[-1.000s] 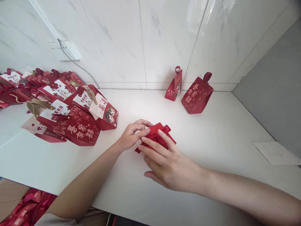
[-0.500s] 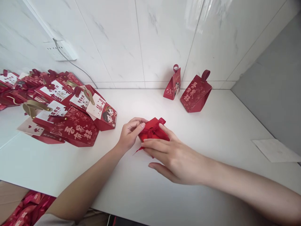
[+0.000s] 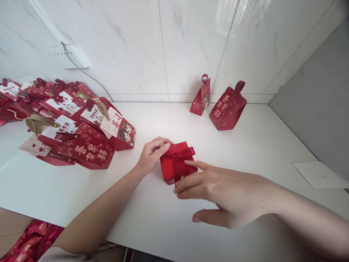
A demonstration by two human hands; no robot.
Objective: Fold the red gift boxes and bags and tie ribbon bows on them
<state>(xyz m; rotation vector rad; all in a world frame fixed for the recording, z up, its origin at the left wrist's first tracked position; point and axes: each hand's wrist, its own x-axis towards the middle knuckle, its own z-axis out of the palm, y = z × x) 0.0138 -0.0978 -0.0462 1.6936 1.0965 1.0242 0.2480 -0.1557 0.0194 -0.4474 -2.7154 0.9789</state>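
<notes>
A small red gift box [image 3: 168, 166] stands on the white table in front of me, with a dark red ribbon [image 3: 178, 162] tied in a bow on top. My left hand [image 3: 153, 154] grips the box's left back corner, thumb on the top and fingers behind it. On the near right side is my right hand [image 3: 215, 191], its fingers spread and the thumb well apart. Its fingertips rest at the bow's loop and a hanging ribbon tail, without closing on them. The far side of the box is hidden.
Several red gift boxes with handles [image 3: 89, 145] crowd the table's left side. A small triangular box [image 3: 201, 98] and a larger red box [image 3: 227, 109] stand by the tiled wall. A pale card [image 3: 319, 174] lies at right. Red packets [image 3: 32, 242] sit below the table edge.
My right hand has drawn back toward me and to the right, uncovering more of the box and the ribbon. My left hand stays at the same corner.
</notes>
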